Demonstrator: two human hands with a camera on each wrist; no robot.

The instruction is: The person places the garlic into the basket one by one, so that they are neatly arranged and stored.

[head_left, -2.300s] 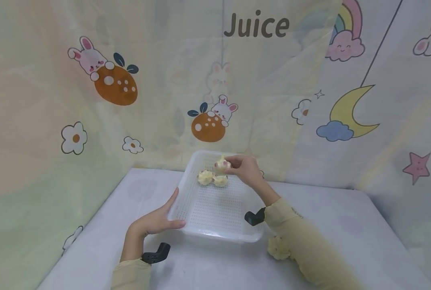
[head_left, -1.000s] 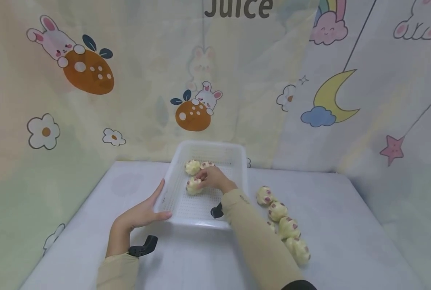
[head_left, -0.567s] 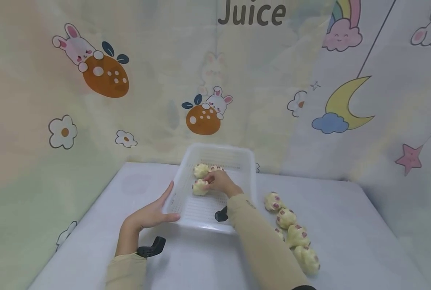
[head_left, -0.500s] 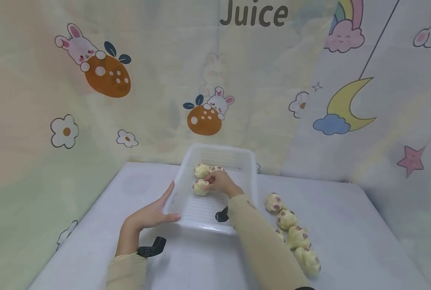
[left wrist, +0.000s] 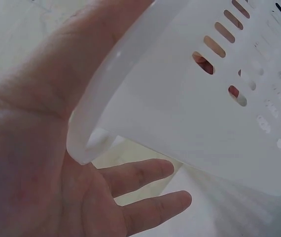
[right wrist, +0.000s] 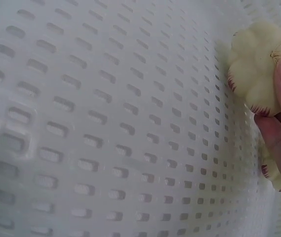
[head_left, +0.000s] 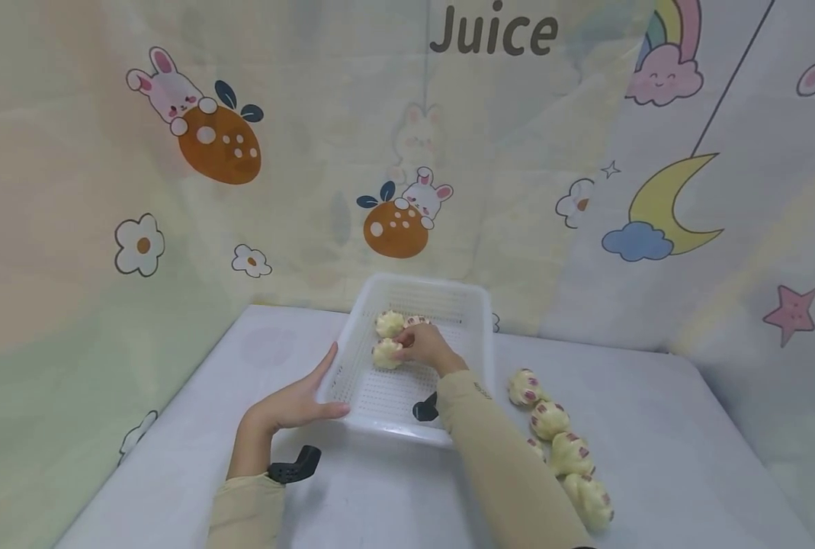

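A white perforated plastic basket [head_left: 373, 404] sits in front of me. My left hand [head_left: 296, 400] grips its near left corner, thumb on the near rim and fingers along the left side. In the left wrist view, two fingers [left wrist: 155, 212] extend below the corner. My right hand [head_left: 429, 348] reaches into the basket and pinches a pale garlic bulb [head_left: 386, 354] with purple-streaked cloves. The right wrist view shows thumb and finger on this garlic bulb [right wrist: 259, 64], root tuft visible. Behind it lie another garlic bulb [head_left: 389, 324] and one partly hidden by the hand [head_left: 417, 322].
Right of the basket, several garlic bulbs [head_left: 550, 420] lie in a slanting row on the white table [head_left: 654, 427]. One more bulb [head_left: 536, 448] is mostly hidden by the right sleeve. A printed cloth backdrop [head_left: 311, 152] stands behind the table.
My right hand has brought its garlic bulb down from above the other two to a spot in front of them. The left hand keeps its place on the basket. The head view has shifted slightly.
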